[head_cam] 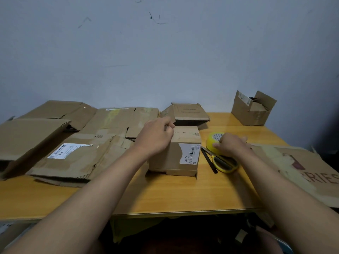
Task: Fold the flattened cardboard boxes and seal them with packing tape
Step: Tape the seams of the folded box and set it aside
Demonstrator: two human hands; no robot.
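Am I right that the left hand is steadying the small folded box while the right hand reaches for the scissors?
Not quite: in the head view the right hand rests on the yellow tape roll, not the scissors, which lie untouched nearer. The left hand does steady the small folded box.

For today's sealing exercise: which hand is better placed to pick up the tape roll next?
Right. The right hand already rests on the yellow tape roll, while the left hand holds the small folded box at its top edge.
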